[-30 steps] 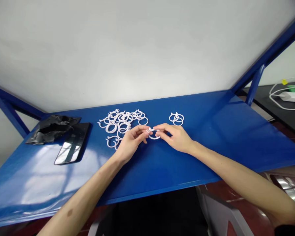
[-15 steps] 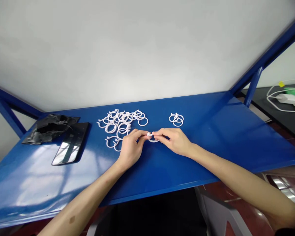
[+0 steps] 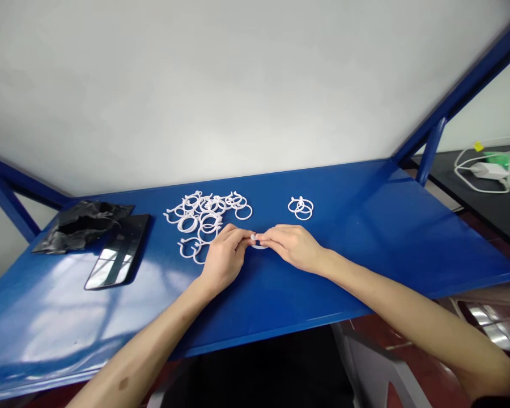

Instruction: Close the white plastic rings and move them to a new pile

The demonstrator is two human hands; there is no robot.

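Note:
A small white plastic ring [image 3: 260, 247], like a curtain ring, is pinched at its ends between both hands, just above the blue tabletop. My left hand [image 3: 225, 258] is closed, thumb and fingertips on the ring's knobbed end. From the other side, my right hand [image 3: 296, 247] grips it with closed fingers, which hide much of the ring. Left of and behind my left hand lies a loose pile of similar white rings [image 3: 210, 220], some of them gaping at the ends. A few more rings [image 3: 302, 211] lie overlapping, apart from the pile, beyond my right hand.
On the left of the blue table [image 3: 255, 317] lie a dark-screened phone [image 3: 118, 252] and a crumpled black plastic bag [image 3: 83, 224]. A pale wall rises behind the table's back edge. At far right, a white adapter with a cable [image 3: 491, 170] rests on a dark surface.
The fingertips of my two hands have come closer together on the ring, the right fingers now covering more of it. The whole view has shifted slightly.

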